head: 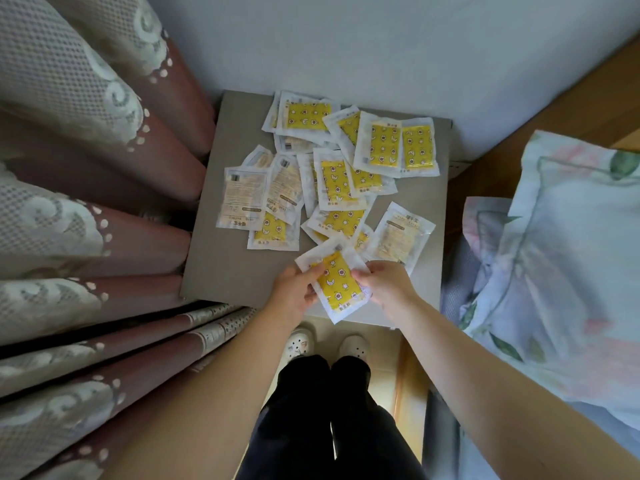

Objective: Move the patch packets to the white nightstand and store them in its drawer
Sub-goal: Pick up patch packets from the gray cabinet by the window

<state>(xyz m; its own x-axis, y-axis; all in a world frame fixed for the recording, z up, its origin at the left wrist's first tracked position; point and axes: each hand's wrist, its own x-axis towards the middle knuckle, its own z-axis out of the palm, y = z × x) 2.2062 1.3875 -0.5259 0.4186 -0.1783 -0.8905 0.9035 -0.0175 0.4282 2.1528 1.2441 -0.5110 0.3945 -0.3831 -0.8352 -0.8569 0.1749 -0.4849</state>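
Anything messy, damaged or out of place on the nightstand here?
The patch packets lie scattered on the nightstand top, overlapping at all angles, some yellow side up, some printed back up. The left hand and right hand grip one packet at the near edge. No tear or spill shows.

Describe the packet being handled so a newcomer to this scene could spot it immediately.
Between the curtain and the bed stands a grey table strewn with packets. At its near edge, the left hand and right hand pinch one packet, yellow face up. It alone is held, and it overhangs the edge.
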